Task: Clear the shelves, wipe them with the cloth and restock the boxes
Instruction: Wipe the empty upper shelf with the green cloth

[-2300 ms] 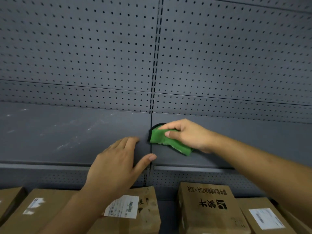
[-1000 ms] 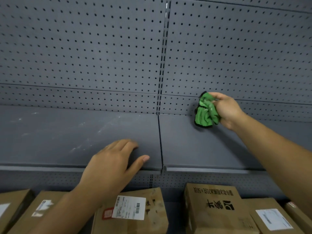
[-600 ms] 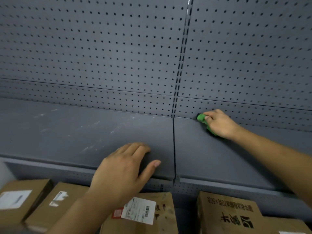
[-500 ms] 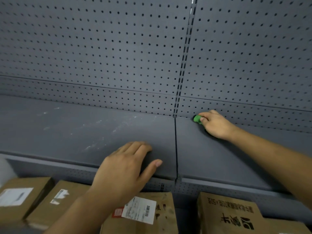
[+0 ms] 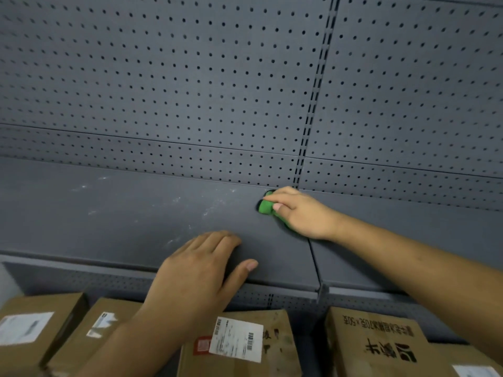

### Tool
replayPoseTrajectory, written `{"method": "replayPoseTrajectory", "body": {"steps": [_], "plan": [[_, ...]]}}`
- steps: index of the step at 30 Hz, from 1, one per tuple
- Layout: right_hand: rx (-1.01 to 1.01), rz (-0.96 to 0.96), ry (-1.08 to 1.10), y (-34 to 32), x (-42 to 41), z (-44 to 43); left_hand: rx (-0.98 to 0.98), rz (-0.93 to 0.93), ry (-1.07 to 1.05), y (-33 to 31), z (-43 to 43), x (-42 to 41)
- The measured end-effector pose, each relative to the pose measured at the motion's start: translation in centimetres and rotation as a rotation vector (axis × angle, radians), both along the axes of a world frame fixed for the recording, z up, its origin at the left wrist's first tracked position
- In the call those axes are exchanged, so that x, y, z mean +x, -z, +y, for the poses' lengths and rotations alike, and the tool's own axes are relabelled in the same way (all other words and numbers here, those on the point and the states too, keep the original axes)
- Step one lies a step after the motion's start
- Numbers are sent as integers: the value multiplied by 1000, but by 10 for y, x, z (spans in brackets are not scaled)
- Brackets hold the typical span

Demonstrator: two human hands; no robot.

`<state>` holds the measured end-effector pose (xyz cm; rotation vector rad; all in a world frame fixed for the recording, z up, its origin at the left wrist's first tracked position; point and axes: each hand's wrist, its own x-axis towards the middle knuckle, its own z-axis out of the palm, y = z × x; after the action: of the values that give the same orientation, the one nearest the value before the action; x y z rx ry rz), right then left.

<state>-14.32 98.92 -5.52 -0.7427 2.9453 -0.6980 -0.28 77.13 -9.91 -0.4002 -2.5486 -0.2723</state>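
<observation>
Now against half a second ago: we see that the right hand (image 5: 302, 213) and the green cloth (image 5: 265, 206) have crossed the seam (image 5: 313, 257) from the right board to the left board of the shelf (image 5: 109, 213), along its back edge. The left hand (image 5: 201, 270) has kept its place at the front edge.
Right hand: its fingers are curled over the bunched cloth and press it onto the shelf at the back edge, just left of the seam.
Left hand: it lies flat and palm down on the shelf at the front edge, fingers together and thumb spread, left of the seam and apart from the cloth.
Hidden: most of the cloth lies under the right hand; we make out only a green end past the fingertips and a sliver under the palm.
Cut off: the cardboard boxes (image 5: 375, 346) run off the bottom edge, and the left forearm covers part of two of them.
Hard to make out: the box labels are too blurred for us to read.
Surface: the shelf is dark grey metal, with white scuffs (image 5: 177, 200) on the left board between the back edge and the left hand.
Room: a grey pegboard panel (image 5: 190, 77) stands behind the shelf, and a slotted upright (image 5: 313, 104) runs down it to the seam. The boxes sit below the shelf's front edge.
</observation>
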Motion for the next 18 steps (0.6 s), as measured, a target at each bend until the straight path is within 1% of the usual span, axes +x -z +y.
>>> {"method": "replayPoseTrajectory", "body": {"steps": [5,13,15,18], "plan": [[-23,9,-143,1,66,-16,-11,18,21,1,-3,0],[-62,6,-183,-4,143,-2,64,-30,138,2,-12,-4],[-100,-28,-167,-7,153,2,57,-34,151,0,-14,-3],[-214,-170,-121,-20,163,8,37,-48,89,-7,-26,-1]]}}
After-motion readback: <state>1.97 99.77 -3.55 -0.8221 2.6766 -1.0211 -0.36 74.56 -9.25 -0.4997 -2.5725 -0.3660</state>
